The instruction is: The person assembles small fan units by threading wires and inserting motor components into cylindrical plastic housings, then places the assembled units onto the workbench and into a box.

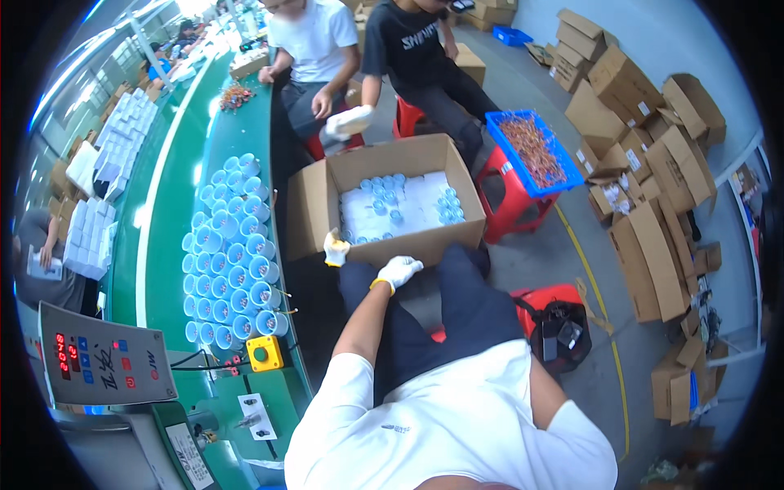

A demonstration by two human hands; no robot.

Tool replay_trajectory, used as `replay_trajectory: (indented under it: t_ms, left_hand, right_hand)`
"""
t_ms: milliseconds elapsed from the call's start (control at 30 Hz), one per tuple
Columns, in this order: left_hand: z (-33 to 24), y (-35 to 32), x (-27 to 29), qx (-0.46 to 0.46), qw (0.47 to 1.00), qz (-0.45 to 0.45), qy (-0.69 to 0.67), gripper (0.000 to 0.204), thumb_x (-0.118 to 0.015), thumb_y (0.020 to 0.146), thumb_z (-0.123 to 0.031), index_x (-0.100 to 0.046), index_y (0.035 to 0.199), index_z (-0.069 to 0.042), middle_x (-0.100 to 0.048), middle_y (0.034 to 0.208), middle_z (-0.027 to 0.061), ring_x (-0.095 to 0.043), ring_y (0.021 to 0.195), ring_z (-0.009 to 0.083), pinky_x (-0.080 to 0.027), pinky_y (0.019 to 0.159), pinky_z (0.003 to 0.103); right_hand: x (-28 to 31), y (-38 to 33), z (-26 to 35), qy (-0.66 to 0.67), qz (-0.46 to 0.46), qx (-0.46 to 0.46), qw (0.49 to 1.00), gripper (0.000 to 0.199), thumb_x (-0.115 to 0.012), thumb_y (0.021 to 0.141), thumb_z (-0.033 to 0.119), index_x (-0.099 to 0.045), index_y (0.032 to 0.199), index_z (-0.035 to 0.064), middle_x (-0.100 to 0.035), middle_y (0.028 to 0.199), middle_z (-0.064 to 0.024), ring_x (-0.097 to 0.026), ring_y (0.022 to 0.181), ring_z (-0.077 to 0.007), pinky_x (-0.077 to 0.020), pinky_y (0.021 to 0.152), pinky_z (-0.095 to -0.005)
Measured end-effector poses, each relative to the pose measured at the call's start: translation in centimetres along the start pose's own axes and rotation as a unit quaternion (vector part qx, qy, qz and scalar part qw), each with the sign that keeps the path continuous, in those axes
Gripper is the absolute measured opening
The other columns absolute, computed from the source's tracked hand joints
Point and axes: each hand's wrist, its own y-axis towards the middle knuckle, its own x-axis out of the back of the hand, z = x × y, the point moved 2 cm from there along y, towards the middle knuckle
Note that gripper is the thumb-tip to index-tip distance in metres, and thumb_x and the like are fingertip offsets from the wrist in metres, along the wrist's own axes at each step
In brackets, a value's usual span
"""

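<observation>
My left hand (pixel 398 273), in a white glove with a yellow cuff, is beside the near wall of a large open cardboard box (pixel 408 251), above my legs. Its fingers look extended, and I see nothing in them. Inside the box, several pale blue cups (pixel 384 194) stand in groups on a white layer. Another white glove (pixel 336 249) with a yellowish opening rests by the box's near left corner; it appears loose. My right upper arm (pixel 547 392) runs down beside my body, and the right hand is out of sight.
Rows of pale blue cups (pixel 233 261) cover part of the green bench (pixel 131 261) on my left, near a yellow button box (pixel 264 354) and a control panel (pixel 106 359). Two people sit beyond the box. A blue tray (pixel 572 175) of reddish parts rests on a red stool (pixel 523 216).
</observation>
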Motion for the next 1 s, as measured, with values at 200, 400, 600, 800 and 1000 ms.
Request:
replay_trajectory:
  t_ms: [200, 400, 600, 800, 1000]
  left_hand:
    - [1.9, -0.3, -0.2, 0.007, 1.000, 0.005, 0.023, 0.048, -0.066, 0.102, -0.044, -0.078, 0.121, -0.002, -0.079, 0.120, 0.0152, -0.071, 0.119, 0.0289, -0.050, 0.108, 0.037]
    - [1.8, 0.3, -0.8, 0.026, 0.999, 0.022, 0.008, 0.049, -0.067, 0.101, -0.044, -0.077, 0.122, -0.001, -0.079, 0.120, 0.0151, -0.072, 0.117, 0.0279, -0.051, 0.106, 0.037]
    - [1.6, 0.8, -1.1, 0.033, 0.999, 0.032, 0.019, 0.049, -0.067, 0.101, -0.044, -0.077, 0.122, -0.001, -0.078, 0.119, 0.0156, -0.072, 0.115, 0.0282, -0.052, 0.104, 0.038]
    - [2.9, 0.3, -0.6, 0.064, 0.997, 0.047, 0.015, 0.052, -0.067, 0.098, -0.048, -0.077, 0.123, -0.004, -0.078, 0.119, 0.0167, -0.072, 0.115, 0.0320, -0.052, 0.103, 0.040]
    - [1.6, 0.2, -0.1, 0.055, 0.997, 0.042, 0.033, 0.048, -0.069, 0.097, -0.046, -0.078, 0.119, -0.004, -0.078, 0.115, 0.0168, -0.073, 0.111, 0.0307, -0.053, 0.101, 0.039]
  right_hand:
    - [0.0, -1.9, -0.6, 0.011, -0.014, -0.002, 1.000, 0.034, -0.060, 0.102, 0.030, -0.073, 0.119, 0.0040, -0.075, 0.119, -0.0102, -0.070, 0.109, -0.0214, -0.0545, 0.098, -0.0356]
    - [0.3, -3.4, -0.8, 0.017, -0.022, -0.018, 0.999, 0.033, -0.060, 0.102, 0.030, -0.073, 0.118, 0.0044, -0.075, 0.120, -0.0105, -0.070, 0.110, -0.0215, -0.0546, 0.099, -0.0357]
    - [0.9, -3.7, 0.3, 0.011, -0.020, -0.027, 0.999, 0.033, -0.060, 0.101, 0.030, -0.073, 0.118, 0.0048, -0.075, 0.121, -0.0107, -0.069, 0.111, -0.0215, -0.0546, 0.099, -0.0357]
    - [1.1, -3.7, 2.6, 0.003, -0.007, -0.022, 1.000, 0.033, -0.061, 0.101, 0.031, -0.073, 0.117, 0.0052, -0.075, 0.122, -0.0110, -0.069, 0.112, -0.0216, -0.0547, 0.100, -0.0358]
    - [6.9, -7.9, 0.3, -0.403, -0.116, 0.329, 0.846, 0.029, -0.061, 0.102, 0.032, -0.072, 0.111, 0.0070, -0.074, 0.116, -0.0083, -0.067, 0.111, -0.0174, -0.0540, 0.095, -0.0332]
